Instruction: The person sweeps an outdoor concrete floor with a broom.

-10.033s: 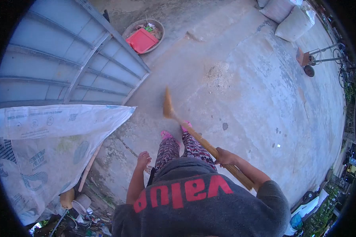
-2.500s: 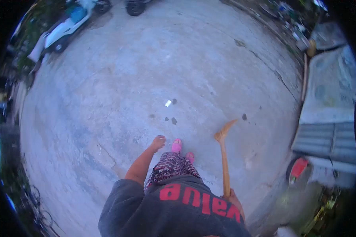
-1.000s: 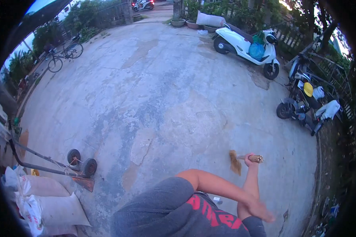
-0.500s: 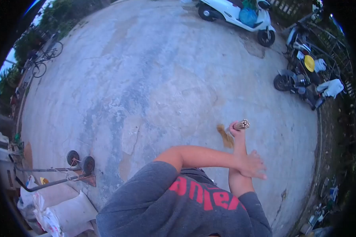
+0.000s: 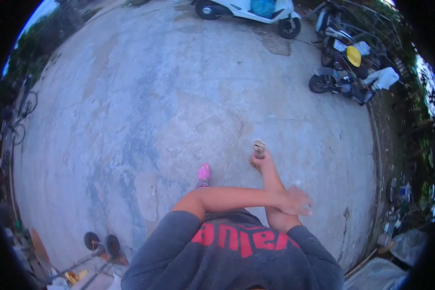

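Observation:
My right hand (image 5: 262,162) is shut around the handle of a straw broom (image 5: 259,147), which I see end-on, its cut end pointing up at the camera. My left arm crosses in front of my body, and my left hand (image 5: 295,200) rests on my right forearm with fingers spread, holding nothing. One foot in a pink slipper (image 5: 204,172) shows on the concrete yard (image 5: 154,111) below.
A white scooter (image 5: 246,9) stands at the far edge. A dark motorbike with a yellow helmet (image 5: 345,72) is at the far right. A hand truck's wheels (image 5: 101,243) are at near left, bicycles (image 5: 19,116) at far left, clutter along the right edge.
I have turned away from the gate and the red dustpan toward the open yard. The broom came up from the ground and now stands end-on in my right hand; my left hand reached my right forearm.

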